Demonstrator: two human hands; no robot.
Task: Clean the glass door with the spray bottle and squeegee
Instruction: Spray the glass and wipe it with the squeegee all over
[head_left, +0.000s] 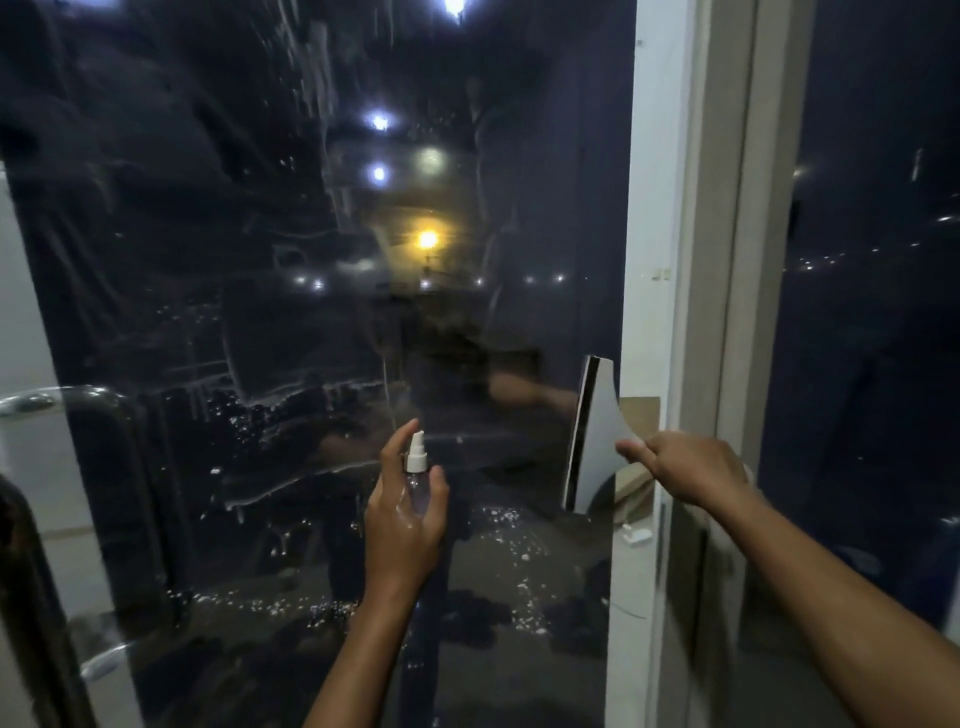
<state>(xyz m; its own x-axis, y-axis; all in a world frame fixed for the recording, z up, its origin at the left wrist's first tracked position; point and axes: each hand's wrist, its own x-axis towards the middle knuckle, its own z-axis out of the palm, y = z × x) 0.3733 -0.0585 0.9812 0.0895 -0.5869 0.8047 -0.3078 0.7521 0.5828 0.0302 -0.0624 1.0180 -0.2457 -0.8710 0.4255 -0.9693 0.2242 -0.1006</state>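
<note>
Glass door (234, 234): dark blue-black pane, marked with pale whitish streaks and smears and scattered white droplets toward the lower part; small white and one yellow-orange light spots show in it. Door frame (660, 208): white, with a grey-beige strip beside it. Door handle (67, 400): shiny silver metal, curved bar. Spray bottle (415, 478): clear, faintly bluish body with white nozzle and collar. Squeegee (592, 436): pale grey-white body, black blade strip along the edge next to the glass. Brown cardboard-coloured patch (641, 415) behind the squeegee.
</note>
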